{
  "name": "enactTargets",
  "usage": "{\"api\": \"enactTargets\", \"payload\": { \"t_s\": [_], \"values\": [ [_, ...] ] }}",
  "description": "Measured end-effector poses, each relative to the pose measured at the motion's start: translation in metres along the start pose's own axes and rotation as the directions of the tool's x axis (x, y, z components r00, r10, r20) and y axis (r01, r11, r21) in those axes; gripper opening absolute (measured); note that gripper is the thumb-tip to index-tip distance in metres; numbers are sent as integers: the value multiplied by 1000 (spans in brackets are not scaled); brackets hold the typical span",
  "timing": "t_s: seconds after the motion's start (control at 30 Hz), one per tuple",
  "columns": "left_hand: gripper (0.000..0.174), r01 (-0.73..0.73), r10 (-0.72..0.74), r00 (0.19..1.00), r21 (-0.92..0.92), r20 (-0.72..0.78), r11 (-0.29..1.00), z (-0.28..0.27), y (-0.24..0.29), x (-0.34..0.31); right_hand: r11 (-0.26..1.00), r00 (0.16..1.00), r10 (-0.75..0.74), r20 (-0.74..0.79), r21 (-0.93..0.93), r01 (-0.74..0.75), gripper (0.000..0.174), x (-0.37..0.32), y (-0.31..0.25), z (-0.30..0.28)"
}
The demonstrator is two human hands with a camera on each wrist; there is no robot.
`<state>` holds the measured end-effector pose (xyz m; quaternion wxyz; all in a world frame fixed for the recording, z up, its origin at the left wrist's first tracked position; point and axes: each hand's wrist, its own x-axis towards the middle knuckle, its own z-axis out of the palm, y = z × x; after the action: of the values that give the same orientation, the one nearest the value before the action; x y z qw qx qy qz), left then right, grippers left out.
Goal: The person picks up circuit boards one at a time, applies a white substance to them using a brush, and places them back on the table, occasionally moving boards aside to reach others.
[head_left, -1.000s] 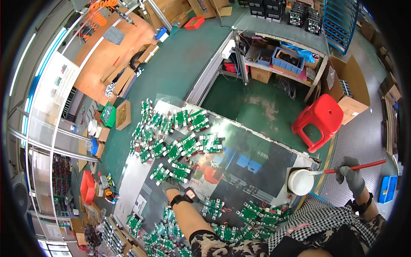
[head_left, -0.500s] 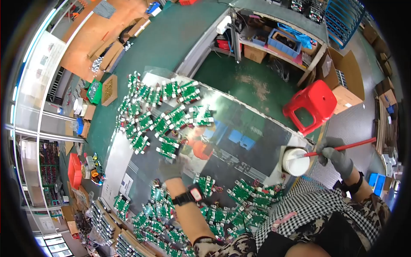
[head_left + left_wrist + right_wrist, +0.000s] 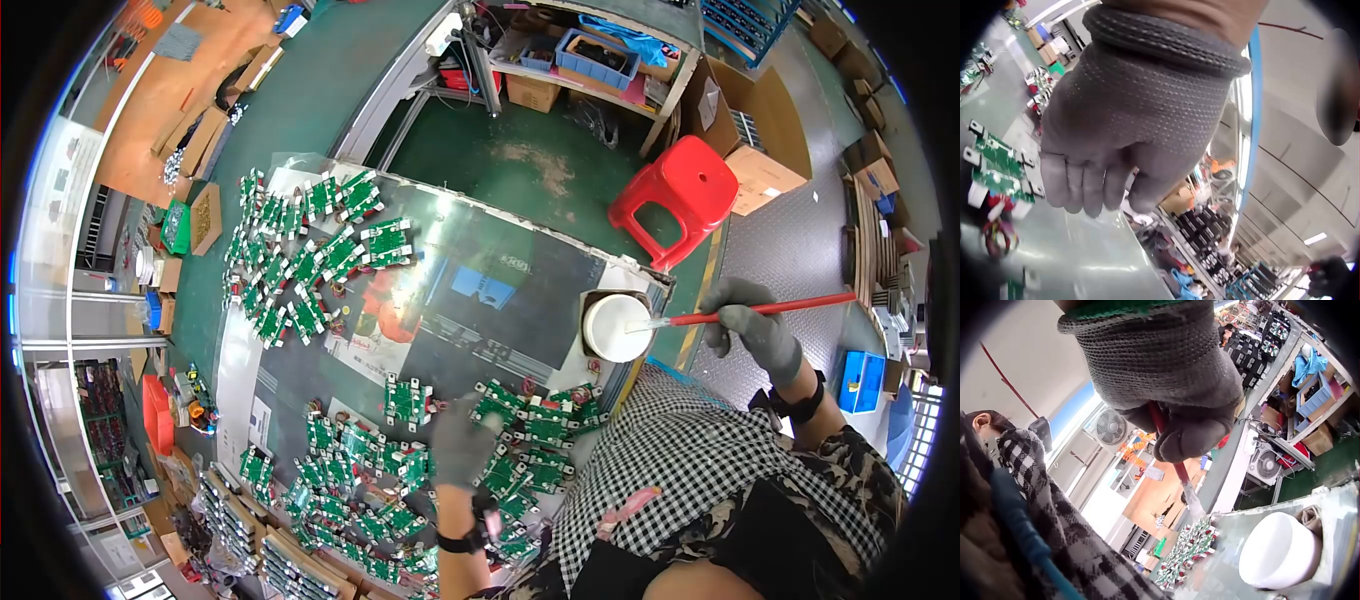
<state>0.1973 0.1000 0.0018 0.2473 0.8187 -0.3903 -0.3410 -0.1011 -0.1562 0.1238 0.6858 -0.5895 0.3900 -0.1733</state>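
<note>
My left hand (image 3: 463, 445), in a grey glove, is over the near group of green circuit boards (image 3: 408, 398), between two of them. In the left wrist view its fingers (image 3: 1092, 187) hang loosely together, with nothing seen in them. Beside them lies a circuit board (image 3: 1000, 165) with white connectors and coiled wires. At the right, my gloved right hand (image 3: 755, 325) grips a red-handled brush (image 3: 790, 305). The brush's pale tip (image 3: 1194, 506) points left and overlaps the white tub (image 3: 603, 340) in the head view. The tub stands at the table's right corner.
More circuit boards (image 3: 290, 260) lie in a group at the table's far left. A red stool (image 3: 700, 178) stands on the floor beyond the right corner. A shelf (image 3: 640, 90) with blue bins is at the back, next to a large cardboard box (image 3: 770, 185).
My left hand has drawn back from the far boards toward the near ones. The head view has shifted. My right hand still holds the brush by the tub.
</note>
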Motion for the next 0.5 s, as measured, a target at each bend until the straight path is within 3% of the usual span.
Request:
{"api": "enactTargets", "payload": {
  "t_s": [0.03, 0.07, 0.13, 0.17, 0.23, 0.3, 0.37, 0.43, 0.5],
  "values": [
    [53, -133, 128, 991, 330, 36, 934, 18, 10, -6, 1000, 1000, -1, 1, 3, 1, 25, 1, 1, -1],
    [53, -135, 131, 991, 337, 35, 932, 32, 26, -8, 1000, 999, 23, 41, 9, -24, 24, 3, 3, 0],
    [54, -374, 370, 922, 517, 116, 770, 49, 54, -7, 998, 994, 56, 97, 20, -58, 19, 6, 7, 0],
    [54, -386, 380, 917, 519, 123, 762, 54, 53, -3, 998, 995, 50, 84, 25, -52, 19, 9, 9, 0],
    [46, -453, 344, 891, 552, 295, 700, 67, 46, 10, 998, 977, -7, 211, -60, 20, 18, 14, 14, -4],
    [42, -466, 321, 884, 578, 340, 670, 58, 56, 19, 998, 981, -22, 195, -57, 33, 18, 17, 18, -5],
    [41, -355, 5, 840, 543, 543, 761, 44, 70, 25, 996, 966, 85, 244, -56, -74, 20, 21, 17, -6],
    [40, -346, 21, 836, 499, 548, 794, 38, 64, 20, 994, 962, 109, 252, -41, -102, 21, 31, 39, -8],
    [44, -321, 119, 879, 389, 461, 864, 33, 53, 15, 985, 967, -66, 245, -139, 103, 21, 39, 55, -3]
  ]
}}
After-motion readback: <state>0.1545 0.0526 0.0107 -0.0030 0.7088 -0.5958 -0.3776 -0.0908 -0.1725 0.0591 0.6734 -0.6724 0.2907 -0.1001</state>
